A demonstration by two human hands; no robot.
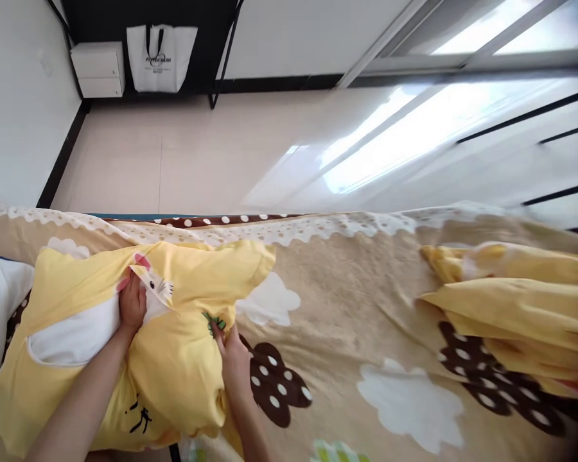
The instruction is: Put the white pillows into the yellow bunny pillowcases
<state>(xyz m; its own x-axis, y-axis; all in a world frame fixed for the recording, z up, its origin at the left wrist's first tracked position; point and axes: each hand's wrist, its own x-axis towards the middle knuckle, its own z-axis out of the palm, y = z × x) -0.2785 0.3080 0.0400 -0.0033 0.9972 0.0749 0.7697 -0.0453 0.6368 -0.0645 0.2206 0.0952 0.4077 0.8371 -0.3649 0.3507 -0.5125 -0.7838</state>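
Note:
A yellow pillowcase (pixel 183 359) with a printed cartoon animal lies on the bed, and a white pillow (pixel 79 330) shows through its long opening. My left hand (pixel 133 303) is at the edge of that opening, beside the printed face, its fingers closed on the cloth. Near the pillowcase's right side, my right hand (pixel 234 353) grips the fabric by a green print, thumb and index finger bent onto it. The case is bunched and creased between both hands, and its upper right corner sticks out loosely. Most of the pillow is hidden inside.
A beige patterned bedsheet (pixel 337 308) covers the bed. More yellow cloth (pixel 515 301) lies rumpled at the right, blurred toward the edge. A white object (pixel 0 308) sits at the left edge. Beyond the bed are a white tote bag (pixel 161 58) and a white box (pixel 99 69).

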